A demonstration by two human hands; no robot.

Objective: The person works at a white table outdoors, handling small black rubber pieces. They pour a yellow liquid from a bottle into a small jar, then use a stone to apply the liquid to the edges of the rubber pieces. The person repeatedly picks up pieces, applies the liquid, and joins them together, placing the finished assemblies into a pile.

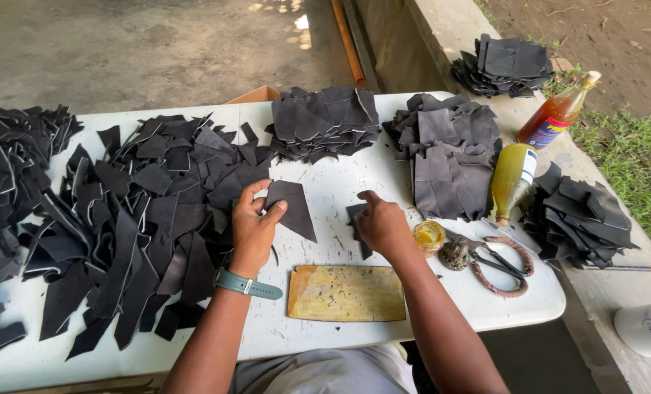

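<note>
Leather scraps cover most of the white plastic worktop (325, 197), and the worn yellowish wooden cutting board (347, 293) at its near edge serves as the landmark here. Just beyond the board's left end, the left hand (252, 228) holds up a dark triangular leather offcut (293, 208), its fingers pinching the piece's left edge between thumb and forefinger. Beyond the board's right end, the right hand (384, 226) presses a smaller dark leather strip (356, 230) against the worktop; its fingers are curled on the strip, though how tightly cannot be told. Right of the board sit a small open tin of yellow glue (429, 236), black-handled shears with cord-wrapped loops (497, 264) and a yellowish plastic bottle lying on its side (512, 175). Left of the board sprawls a loose heap of black leather cuttings (121, 219).

A likely risk: the right wrist is close to the open tin, so a careless sweep could tip glue onto the worktop. The loosely pinched offcut could also slip into the heap.
</note>
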